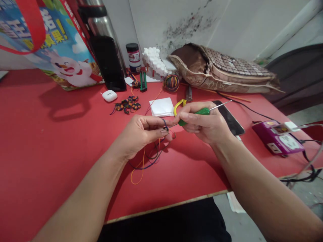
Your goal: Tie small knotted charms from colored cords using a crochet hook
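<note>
My left hand pinches a small dark piece of yarn work between thumb and fingers. Loose strands of multicoloured yarn, orange and dark blue, hang below it onto the table. In my right hand is a crochet hook with a green handle. One thin metal end sticks out to the upper right; another thin metal tip reaches left to the yarn at my left fingertips. Whether the tip is inside a loop is too small to tell. Farther back lies a ball of multicoloured yarn, its orange strand running toward my hands.
On the red table lie crocheted pieces, a white earbud case, folded white paper, yellow-handled scissors, a green cutter and a phone. A purple power strip with cables stands right.
</note>
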